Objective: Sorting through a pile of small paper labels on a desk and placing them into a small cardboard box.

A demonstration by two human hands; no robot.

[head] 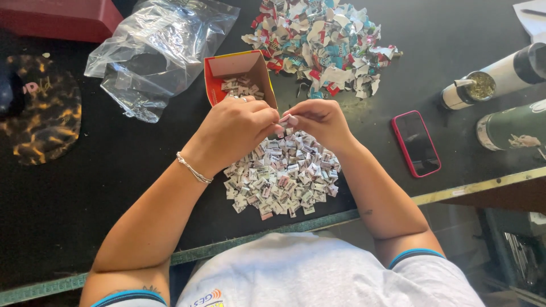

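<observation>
- Paper, folded small and pale, sits pinched between the fingertips of both hands; the left hand (236, 128) and the right hand (319, 121) meet tip to tip over the table, fingers drawn narrow on one tiny folded paper piece (282, 120), held close so that thumbs and forefingers can press its creases.
- Directly beneath the hands lies a heap of small folded paper pieces (281, 179), near the person's body and within easy drop of the fingers.
- A small open cardboard box with a red and yellow inside (239, 77) stands just beyond the left hand, mouth towards the person, a few folded pieces in it.
- Farther off, a loose pile of torn colourful paper scraps (321, 42) lies apart from the folded heap, so the two do not mix.
- A crumpled clear plastic bag (156, 54) and a red-cased phone (416, 143) rest to either side on the black table (114, 170), out of the hands' way.
</observation>
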